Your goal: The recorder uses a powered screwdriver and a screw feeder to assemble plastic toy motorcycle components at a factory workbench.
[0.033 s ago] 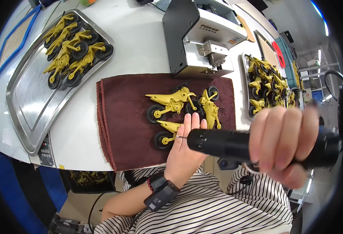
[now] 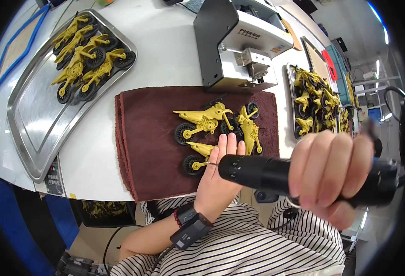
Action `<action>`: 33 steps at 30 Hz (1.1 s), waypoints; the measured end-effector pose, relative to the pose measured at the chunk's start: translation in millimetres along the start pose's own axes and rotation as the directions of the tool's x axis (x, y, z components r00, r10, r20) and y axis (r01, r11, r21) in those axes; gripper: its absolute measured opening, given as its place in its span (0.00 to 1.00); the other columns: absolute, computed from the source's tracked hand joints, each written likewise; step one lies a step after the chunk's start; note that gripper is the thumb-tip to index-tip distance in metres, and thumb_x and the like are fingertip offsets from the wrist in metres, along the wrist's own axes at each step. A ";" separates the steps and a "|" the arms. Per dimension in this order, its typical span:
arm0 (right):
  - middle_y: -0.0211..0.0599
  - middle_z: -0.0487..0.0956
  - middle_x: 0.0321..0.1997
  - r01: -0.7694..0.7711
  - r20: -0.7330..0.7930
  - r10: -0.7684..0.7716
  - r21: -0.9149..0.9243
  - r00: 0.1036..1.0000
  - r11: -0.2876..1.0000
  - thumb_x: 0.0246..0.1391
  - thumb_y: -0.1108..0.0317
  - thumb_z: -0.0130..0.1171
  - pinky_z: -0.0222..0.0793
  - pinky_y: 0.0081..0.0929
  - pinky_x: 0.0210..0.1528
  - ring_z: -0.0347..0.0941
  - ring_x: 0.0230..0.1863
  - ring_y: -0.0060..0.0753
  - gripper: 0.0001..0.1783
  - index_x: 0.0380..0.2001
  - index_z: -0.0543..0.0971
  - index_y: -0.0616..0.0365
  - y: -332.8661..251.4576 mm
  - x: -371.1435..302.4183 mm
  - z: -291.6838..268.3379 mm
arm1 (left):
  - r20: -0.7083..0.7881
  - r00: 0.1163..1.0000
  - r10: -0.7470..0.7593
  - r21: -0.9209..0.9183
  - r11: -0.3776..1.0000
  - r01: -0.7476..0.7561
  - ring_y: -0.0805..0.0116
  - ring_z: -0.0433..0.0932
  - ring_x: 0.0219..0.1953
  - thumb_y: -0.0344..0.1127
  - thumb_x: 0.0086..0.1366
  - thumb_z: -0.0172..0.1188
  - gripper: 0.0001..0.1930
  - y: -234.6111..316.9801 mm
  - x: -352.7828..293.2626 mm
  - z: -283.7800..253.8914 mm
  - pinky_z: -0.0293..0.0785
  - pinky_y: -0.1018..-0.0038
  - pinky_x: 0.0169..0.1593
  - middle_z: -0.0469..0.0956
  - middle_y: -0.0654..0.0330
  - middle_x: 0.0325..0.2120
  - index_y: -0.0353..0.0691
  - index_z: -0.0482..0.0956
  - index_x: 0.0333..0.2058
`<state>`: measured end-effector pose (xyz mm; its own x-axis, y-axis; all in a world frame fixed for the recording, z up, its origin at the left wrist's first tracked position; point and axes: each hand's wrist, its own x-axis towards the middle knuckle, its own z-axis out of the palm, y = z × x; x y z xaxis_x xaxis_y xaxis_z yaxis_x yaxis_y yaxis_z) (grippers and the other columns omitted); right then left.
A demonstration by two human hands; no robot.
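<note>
One motorbike (image 2: 201, 149) beneath left hand (image 2: 219, 178)

Yellow motorbikes (image 2: 207, 123), black screwdriver (image 2: 257, 173), striped clothing (image 2: 253, 246)

Single head-cam view here, shot through the left lens of a side-by-side fisheye pair the person's wearing. It looks down and forward past their own striped clothes (image 2: 262, 244) onto the counter (image 2: 161, 50), picture upright. The right hand (image 2: 329, 172) and the black tool (image 2: 257, 174) it's gripping are up close to the lens, so they look huge; the left hand (image 2: 218, 175) sits farther off near mid-frame. Super wide too: edges bow, corners go black, and the room squeezes in at far right.
</note>
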<state>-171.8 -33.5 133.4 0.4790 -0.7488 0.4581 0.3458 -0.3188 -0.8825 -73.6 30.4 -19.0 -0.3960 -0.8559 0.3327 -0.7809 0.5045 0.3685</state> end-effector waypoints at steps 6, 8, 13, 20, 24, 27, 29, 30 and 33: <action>0.32 0.74 0.24 0.004 0.088 0.000 -0.049 0.996 0.999 0.37 0.79 0.60 0.73 0.23 0.26 0.73 0.21 0.27 0.15 0.29 0.67 0.57 16.8 -2.5 8.3 | -0.016 0.999 0.028 -0.007 1.000 -0.028 0.55 0.62 0.58 0.37 0.60 0.44 0.22 1.1 -0.8 0.8 0.55 0.67 0.60 0.65 0.47 0.53 0.35 0.66 0.52; 0.32 0.74 0.24 0.012 0.065 -0.007 -0.087 0.998 0.996 0.37 0.78 0.60 0.73 0.24 0.26 0.73 0.21 0.27 0.15 0.30 0.67 0.57 20.5 -4.0 10.5 | -0.045 0.999 0.026 -0.052 0.998 -0.029 0.55 0.62 0.58 0.37 0.60 0.43 0.23 2.1 -1.3 3.5 0.55 0.66 0.60 0.64 0.46 0.53 0.34 0.64 0.53; 0.32 0.74 0.24 -0.053 -0.049 0.047 -0.126 0.998 0.991 0.36 0.78 0.60 0.73 0.26 0.27 0.74 0.21 0.29 0.15 0.29 0.68 0.56 31.5 -7.3 22.0 | -0.026 1.000 0.001 -0.039 0.999 -0.002 0.53 0.61 0.59 0.37 0.60 0.43 0.24 -0.2 -3.6 3.9 0.54 0.65 0.60 0.63 0.45 0.54 0.33 0.63 0.54; 0.33 0.75 0.23 -0.031 0.113 0.039 -0.072 0.993 0.997 0.35 0.79 0.60 0.73 0.27 0.27 0.74 0.21 0.29 0.14 0.28 0.69 0.57 36.6 0.8 23.4 | 0.010 1.000 0.012 -0.050 0.999 -0.011 0.52 0.60 0.59 0.37 0.60 0.41 0.24 -1.5 -3.3 -2.3 0.53 0.64 0.61 0.62 0.44 0.55 0.32 0.62 0.54; 0.32 0.75 0.23 -0.074 0.085 0.088 -0.158 0.992 0.985 0.35 0.80 0.62 0.73 0.26 0.26 0.74 0.21 0.29 0.16 0.29 0.69 0.57 19.0 -4.1 23.1 | 0.022 0.997 0.074 -0.056 0.996 -0.073 0.52 0.60 0.59 0.37 0.61 0.40 0.24 2.0 -1.5 -2.2 0.51 0.63 0.61 0.62 0.44 0.55 0.33 0.62 0.54; 0.31 0.72 0.20 0.160 -0.181 -0.138 0.111 0.974 0.981 0.34 0.81 0.63 0.71 0.23 0.21 0.70 0.18 0.25 0.17 0.25 0.67 0.55 8.7 3.4 8.6 | 0.059 0.998 -0.011 0.036 0.999 0.009 0.54 0.59 0.60 0.44 0.61 0.44 0.27 -1.6 -1.9 -2.7 0.48 0.64 0.63 0.61 0.46 0.56 0.34 0.61 0.55; 0.25 0.67 0.21 0.331 -0.264 -0.299 0.087 0.917 0.940 0.35 0.76 0.54 0.62 0.17 0.26 0.66 0.18 0.21 0.11 0.24 0.64 0.56 -12.8 9.3 -22.7 | 0.154 0.987 -0.049 0.007 0.999 0.048 0.51 0.57 0.61 0.52 0.54 0.53 0.36 -6.8 -8.6 -4.1 0.49 0.63 0.62 0.59 0.45 0.57 0.35 0.60 0.57; 0.26 0.64 0.22 0.276 -0.302 -0.265 -0.008 0.915 0.961 0.35 0.76 0.52 0.58 0.16 0.31 0.63 0.20 0.18 0.11 0.25 0.63 0.56 -45.1 14.5 -26.4 | 0.124 0.991 0.042 -0.059 0.998 -0.034 0.48 0.57 0.60 0.53 0.51 0.56 0.38 -0.6 -3.4 -5.0 0.50 0.61 0.61 0.58 0.43 0.57 0.36 0.60 0.57; 0.33 0.63 0.28 0.130 -0.311 -0.171 -0.148 0.935 0.980 0.40 0.71 0.50 0.56 0.30 0.39 0.61 0.29 0.25 0.14 0.33 0.64 0.59 -56.7 33.8 -75.8 | 0.123 0.991 0.051 -0.088 0.995 -0.040 0.49 0.56 0.61 0.53 0.49 0.59 0.40 1.4 -1.7 -5.7 0.51 0.61 0.61 0.58 0.43 0.57 0.36 0.60 0.57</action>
<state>-236.3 -84.8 190.9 0.1376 -0.8263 0.5461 0.2817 -0.4959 -0.8214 -71.3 33.2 -14.0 -0.4916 -0.8366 0.2415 -0.7186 0.5464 0.4302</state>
